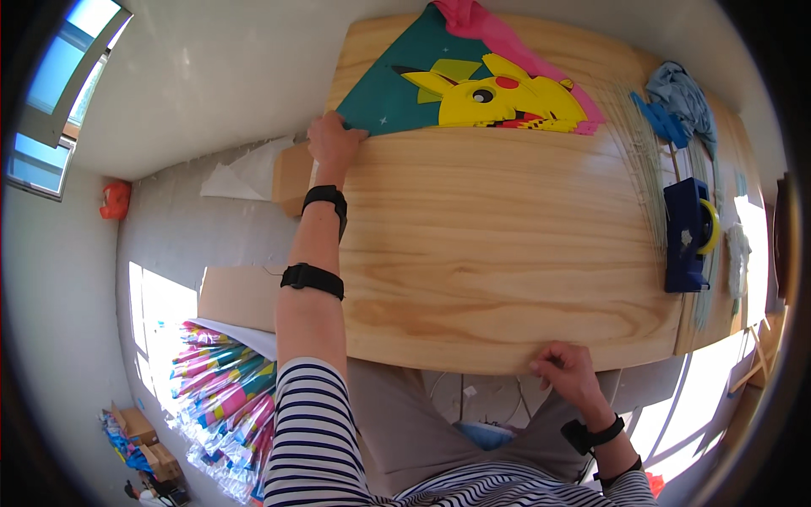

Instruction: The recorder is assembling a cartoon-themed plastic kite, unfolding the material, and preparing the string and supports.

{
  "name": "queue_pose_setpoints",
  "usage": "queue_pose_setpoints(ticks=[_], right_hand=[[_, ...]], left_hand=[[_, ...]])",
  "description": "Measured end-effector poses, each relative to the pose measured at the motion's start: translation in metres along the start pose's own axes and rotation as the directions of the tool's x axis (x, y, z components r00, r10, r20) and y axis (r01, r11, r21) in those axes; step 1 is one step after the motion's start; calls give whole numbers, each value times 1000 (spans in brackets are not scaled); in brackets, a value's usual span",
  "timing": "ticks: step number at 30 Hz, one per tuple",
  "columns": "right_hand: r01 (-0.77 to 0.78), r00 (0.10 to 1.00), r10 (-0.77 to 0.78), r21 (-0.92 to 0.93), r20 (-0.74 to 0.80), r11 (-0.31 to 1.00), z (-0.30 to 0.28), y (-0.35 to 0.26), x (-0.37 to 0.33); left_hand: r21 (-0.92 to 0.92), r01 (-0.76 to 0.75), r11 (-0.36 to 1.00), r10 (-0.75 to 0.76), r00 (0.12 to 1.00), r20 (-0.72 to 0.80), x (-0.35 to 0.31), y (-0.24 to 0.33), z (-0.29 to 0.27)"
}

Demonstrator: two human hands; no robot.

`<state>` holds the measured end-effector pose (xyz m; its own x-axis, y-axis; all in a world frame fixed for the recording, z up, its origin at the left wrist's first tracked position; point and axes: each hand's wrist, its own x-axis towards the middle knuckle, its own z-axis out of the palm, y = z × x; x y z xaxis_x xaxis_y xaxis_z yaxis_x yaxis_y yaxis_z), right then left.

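Observation:
A thin printed fabric sheet (401,93) lies at the far side of the wooden table, teal and pink with a yellow cartoon animal on it. Its left corner is under my left hand (335,144), whose fingers are closed on the fabric at the table's left edge. The pink part bunches up at the back. Close to the table's front edge, my right hand (570,372) is loosely curled, with nothing visible in its fingers. Black straps circle both of my forearms.
The table (507,253) carries thin pale rods (646,169), a blue tape dispenser (686,237), a blue clamp-like tool (659,120) and a grey-blue cloth (683,97) on the right. Left of the table, several colourful plastic-wrapped packs (224,380) fill a cardboard box (241,296).

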<state>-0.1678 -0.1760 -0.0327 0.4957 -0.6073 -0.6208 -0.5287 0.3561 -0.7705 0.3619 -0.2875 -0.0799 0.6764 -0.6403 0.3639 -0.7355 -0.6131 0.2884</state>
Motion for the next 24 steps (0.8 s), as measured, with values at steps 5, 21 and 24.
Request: queue_pose_setpoints(ticks=[5,21,24], right_hand=[[1,1000,-1,-8,-2,1000,-1,-3,-1],[43,999,-44,-48,-31,998,1,0,-1],[61,997,-62,-38,-40,997,1,1,-2]], left_hand=[[-57,141,988,-121,955,270,15,0,-3],[-744,584,324,-345,806,482,17,16,-16],[-664,534,522,-384,843,376,16,16,-13]])
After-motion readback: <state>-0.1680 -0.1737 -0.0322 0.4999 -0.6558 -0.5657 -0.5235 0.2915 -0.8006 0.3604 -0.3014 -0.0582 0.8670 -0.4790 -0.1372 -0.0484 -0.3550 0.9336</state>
